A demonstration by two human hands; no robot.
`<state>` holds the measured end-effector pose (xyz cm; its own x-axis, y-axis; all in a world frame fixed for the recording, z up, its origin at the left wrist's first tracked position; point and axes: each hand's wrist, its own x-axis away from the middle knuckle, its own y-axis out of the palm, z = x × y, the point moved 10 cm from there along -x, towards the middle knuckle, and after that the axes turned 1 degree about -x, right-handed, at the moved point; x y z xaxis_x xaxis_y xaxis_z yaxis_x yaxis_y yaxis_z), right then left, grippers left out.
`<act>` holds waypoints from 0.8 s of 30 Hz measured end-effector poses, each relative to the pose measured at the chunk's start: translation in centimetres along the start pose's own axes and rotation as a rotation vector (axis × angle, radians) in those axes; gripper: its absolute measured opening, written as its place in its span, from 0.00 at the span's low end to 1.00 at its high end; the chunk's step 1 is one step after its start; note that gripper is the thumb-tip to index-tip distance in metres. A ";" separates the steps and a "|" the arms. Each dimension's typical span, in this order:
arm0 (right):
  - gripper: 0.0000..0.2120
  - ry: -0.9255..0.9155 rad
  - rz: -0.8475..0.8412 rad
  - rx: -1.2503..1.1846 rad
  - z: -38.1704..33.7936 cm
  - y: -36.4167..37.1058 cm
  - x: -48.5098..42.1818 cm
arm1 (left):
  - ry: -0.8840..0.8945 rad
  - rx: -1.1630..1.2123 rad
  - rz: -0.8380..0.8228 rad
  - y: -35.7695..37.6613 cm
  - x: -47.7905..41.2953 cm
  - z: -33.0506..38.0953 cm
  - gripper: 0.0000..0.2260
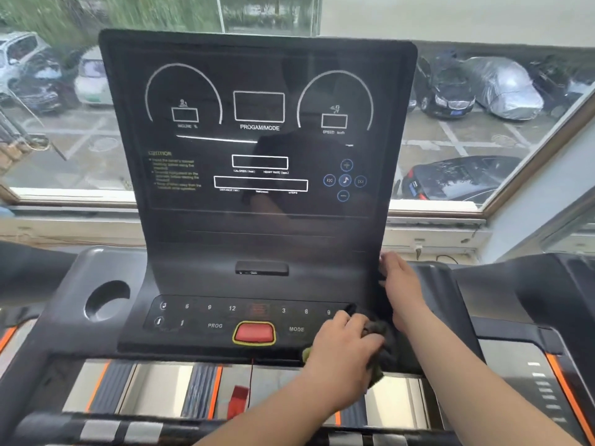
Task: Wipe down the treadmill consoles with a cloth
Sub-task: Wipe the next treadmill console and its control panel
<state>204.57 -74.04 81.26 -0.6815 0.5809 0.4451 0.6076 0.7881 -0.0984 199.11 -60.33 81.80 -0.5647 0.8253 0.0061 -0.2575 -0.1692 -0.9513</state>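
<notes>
One glossy black treadmill console point(257, 149), one dark crumpled cloth point(376, 331), two hands. The left hand point(344, 352) clutches the cloth at the button panel's right end. The right hand point(402, 284) lies flat-fingered on the console's right edge. Nearby are one red oval button point(254, 333) with a yellow rim and one round cup holder point(106, 304). The window point(483, 140) behind shows parked cars.

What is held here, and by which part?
The left hand grips the dark cloth by a bunched fold. The right hand lies at the edge of the console; any hold cannot be told.
</notes>
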 end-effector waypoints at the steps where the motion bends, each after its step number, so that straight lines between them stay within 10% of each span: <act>1: 0.16 -0.001 0.067 -0.024 0.0 -0.5 0.4 | -0.009 -0.028 -0.010 -0.6 -0.3 -0.4 0.13; 8: 0.15 -0.180 0.307 0.061 -2.1 -0.1 4.2 | -0.365 -0.075 -0.292 -6.1 -1.5 -7.3 0.20; 24: 0.10 -0.177 0.291 0.136 -1.0 13.0 12.5 | -0.624 0.027 -0.292 -13.1 12.3 -28.8 0.15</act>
<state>204.35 -56.77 86.40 -0.5557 0.8014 0.2211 0.7347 0.5979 -0.3205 218.14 -32.38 85.48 -0.8129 0.3757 0.4451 -0.4828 -0.0071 -0.8757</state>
